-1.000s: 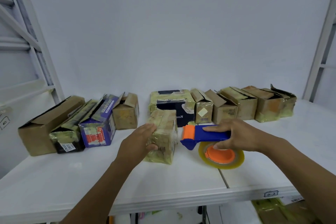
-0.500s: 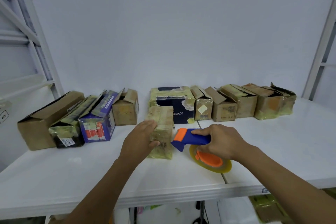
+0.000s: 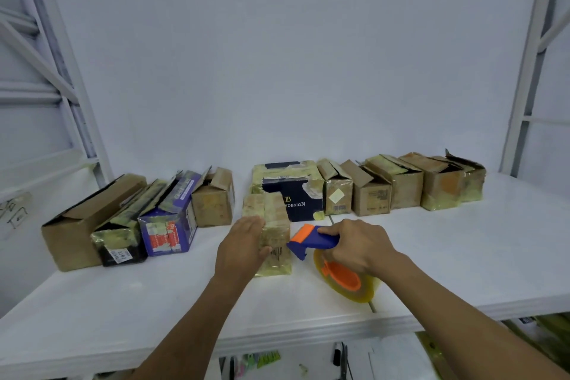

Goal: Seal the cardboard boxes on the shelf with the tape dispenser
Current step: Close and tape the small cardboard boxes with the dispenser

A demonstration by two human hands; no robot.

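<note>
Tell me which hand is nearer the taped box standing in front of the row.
Left. The left hand rests against the taped box; the right hand grips the tape dispenser just to the box's right.

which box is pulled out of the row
The tape-covered box alone in front of the row, touched by the left hand, beside the tape dispenser.

Bright, diffuse, bluish-white light; the shelf (image 3: 462,256) is nearly washed out and shadows are faint. Wide-angle distortion tilts the rack uprights (image 3: 526,95) at both edges. Fine detail is slightly soft.
</note>
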